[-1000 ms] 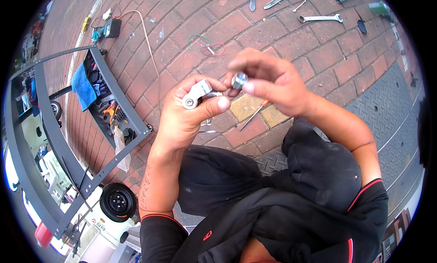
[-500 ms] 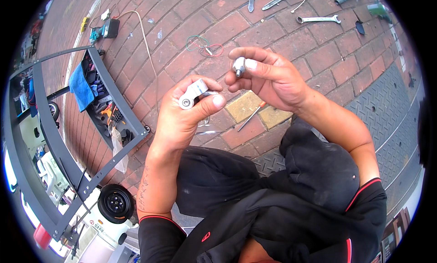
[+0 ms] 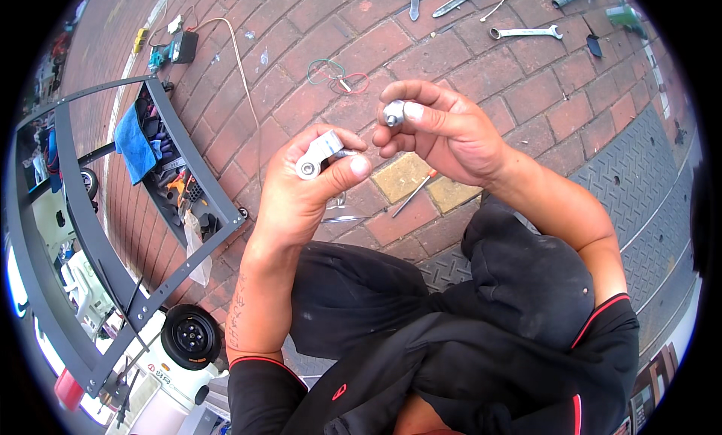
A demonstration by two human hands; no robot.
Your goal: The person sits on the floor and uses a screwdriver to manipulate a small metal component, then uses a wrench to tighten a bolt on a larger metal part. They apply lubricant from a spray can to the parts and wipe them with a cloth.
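Note:
My left hand [image 3: 289,198] is closed around a silver metal bracket [image 3: 325,147] with a round bolted end, pinned between thumb and fingers; part of it is hidden by the thumb. To its right, slightly higher, my right hand [image 3: 470,138] pinches a small silver metal fitting [image 3: 393,113] with a short stud, between thumb and forefinger. The two parts are apart, with a small gap between the hands. Below them on the bricks lies a thin screwdriver [image 3: 414,195] with an orange handle. A shiny curved metal piece [image 3: 346,212] lies beside my left wrist.
On the left stands a dark grey metal frame [image 3: 192,266] with a tray of tools and a blue cloth [image 3: 135,145]. A cordless drill [image 3: 171,53], a looped wire [image 3: 338,80] and a combination spanner [image 3: 526,33] lie on the paving. Tread plates [image 3: 609,187] are at right.
The small fitting has tilted in my right fingers, its stud now turned more toward me. My left hand and the bracket have barely moved.

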